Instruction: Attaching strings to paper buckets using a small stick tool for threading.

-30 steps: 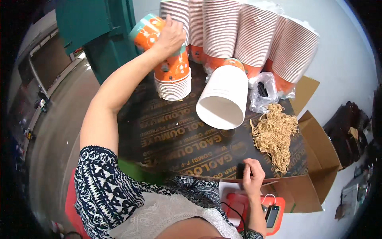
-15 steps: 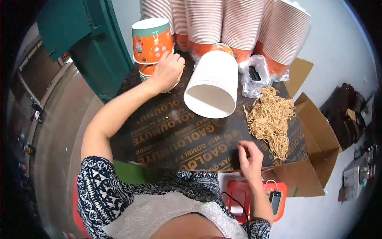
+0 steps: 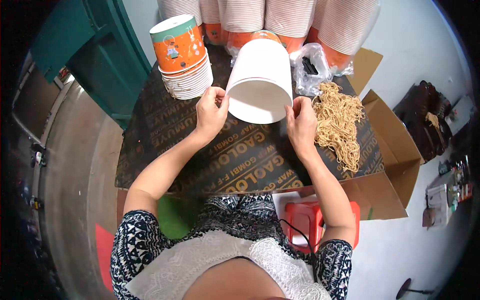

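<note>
A white paper bucket [image 3: 262,62] lies on its side on the dark tabletop, its wide mouth facing me. At the left side of its rim is my left hand [image 3: 212,111], fingers closed in a pinch on the edge. My right hand [image 3: 301,122] pinches the opposite side of the same rim. Left of it stands a stack of white-rimmed paper buckets [image 3: 189,80], topped by an upside-down orange and green bucket [image 3: 177,47] with printed figures. A heap of tan strings [image 3: 342,127] lies just right of my right hand.
Tall bagged stacks of paper buckets [image 3: 290,20] line the table's back edge. A clear plastic bag [image 3: 312,70] with something black inside sits by the strings. An open cardboard box [image 3: 395,150] stands right of the table, a red stool [image 3: 305,220] below its front edge.
My left hand has come from the bucket stack on the left to the lying bucket's rim. My right hand has moved up from the table's front edge to the rim's right side.
</note>
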